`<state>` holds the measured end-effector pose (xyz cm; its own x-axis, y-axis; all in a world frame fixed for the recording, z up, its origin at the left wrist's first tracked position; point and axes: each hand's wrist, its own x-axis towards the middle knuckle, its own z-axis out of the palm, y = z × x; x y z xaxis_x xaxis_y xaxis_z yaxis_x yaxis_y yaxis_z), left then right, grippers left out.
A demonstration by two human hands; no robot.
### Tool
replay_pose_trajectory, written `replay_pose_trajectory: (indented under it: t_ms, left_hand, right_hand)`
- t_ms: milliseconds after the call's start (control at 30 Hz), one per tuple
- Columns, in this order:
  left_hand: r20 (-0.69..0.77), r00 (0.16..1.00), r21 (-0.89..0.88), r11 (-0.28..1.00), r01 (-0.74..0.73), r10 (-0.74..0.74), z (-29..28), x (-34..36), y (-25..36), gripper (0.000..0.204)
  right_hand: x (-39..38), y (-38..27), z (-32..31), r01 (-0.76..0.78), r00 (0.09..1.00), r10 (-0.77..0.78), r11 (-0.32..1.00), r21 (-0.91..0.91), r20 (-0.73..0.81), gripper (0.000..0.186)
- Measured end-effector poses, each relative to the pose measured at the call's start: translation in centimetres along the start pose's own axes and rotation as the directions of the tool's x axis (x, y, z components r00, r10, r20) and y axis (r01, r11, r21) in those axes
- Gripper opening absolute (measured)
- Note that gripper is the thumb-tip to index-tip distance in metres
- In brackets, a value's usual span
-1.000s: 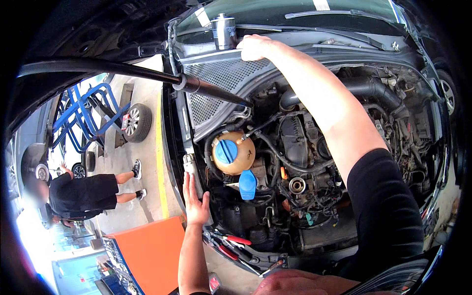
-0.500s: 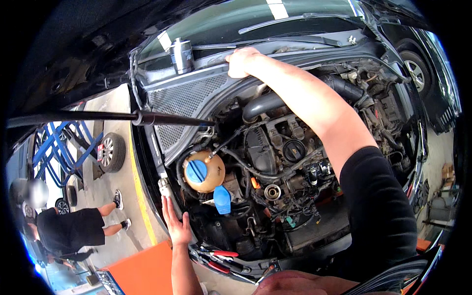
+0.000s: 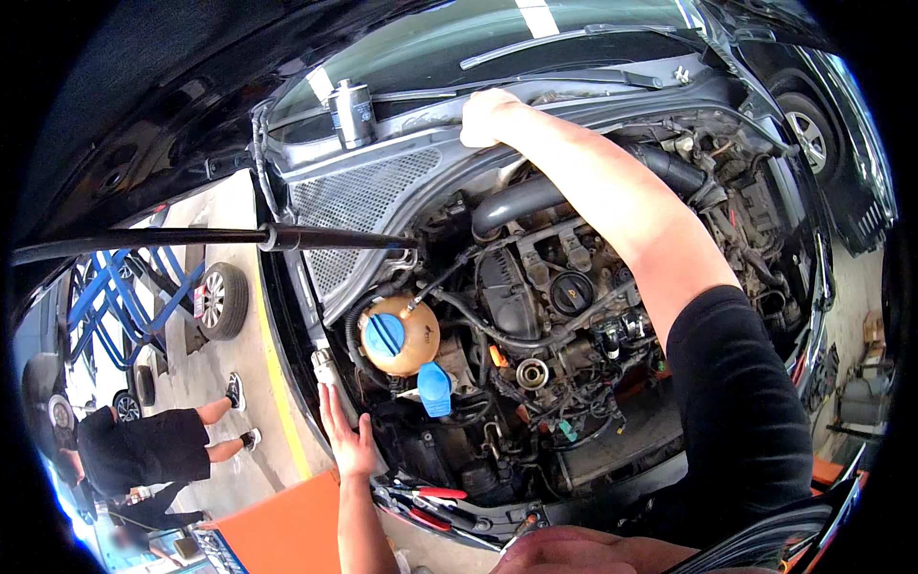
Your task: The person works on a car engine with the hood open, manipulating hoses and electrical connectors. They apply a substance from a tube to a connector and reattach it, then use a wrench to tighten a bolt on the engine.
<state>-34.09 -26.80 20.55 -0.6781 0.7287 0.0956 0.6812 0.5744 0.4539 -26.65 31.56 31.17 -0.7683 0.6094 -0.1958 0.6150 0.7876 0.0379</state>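
Across the engine bay reaches my right arm. My right hand (image 3: 491,118) is at the plastic cowl (image 3: 421,117) below the windshield, fingers curled closed and turned away; anything inside them is hidden. My left hand (image 3: 349,438) lies flat with fingers stretched along the fender edge. Its fingertips are by the end of a silver metal tool (image 3: 324,366) resting there. Left of my right hand, a silver metal canister (image 3: 352,115) stands on the cowl. Nearer me are the engine (image 3: 574,292), a round open port (image 3: 532,374) and a coolant tank (image 3: 413,342) with a blue cap.
A black prop strut (image 3: 335,238) crosses the left side under the raised hood (image 3: 143,115). Red-handled pliers (image 3: 440,493) lie at the front edge. At left are a person in black (image 3: 143,450), a loose wheel (image 3: 223,301), a blue lift (image 3: 129,301) and an orange surface (image 3: 282,526).
My right hand has shifted slightly to the right along the cowl, its fingers more curled. My left hand stays on the fender edge. The whole view has moved slightly.
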Motion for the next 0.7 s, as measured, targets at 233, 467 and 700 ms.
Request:
replay_pose_trajectory:
  t_ms: [233,467,700]
  left_hand:
    - [0.005,1.000,-0.027,0.999,0.022,-0.022,-0.4,-0.1,0.4,0.085]
    - [0.008,1.000,-0.016,1.000,0.014,-0.014,-0.2,0.1,0.4,0.086]
    - [0.009,1.000,0.001,1.000,0.016,-0.016,-0.1,0.2,0.5,0.085]
  right_hand:
    - [1.2,1.4,0.4,0.113,0.990,-0.107,0.991,0.073,-0.088,0.038]
    - [4.4,6.0,3.2,0.259,0.946,-0.187,0.926,0.274,-0.263,0.032]
    - [5.0,8.5,5.4,0.230,0.972,-0.018,0.260,0.938,-0.234,0.020]
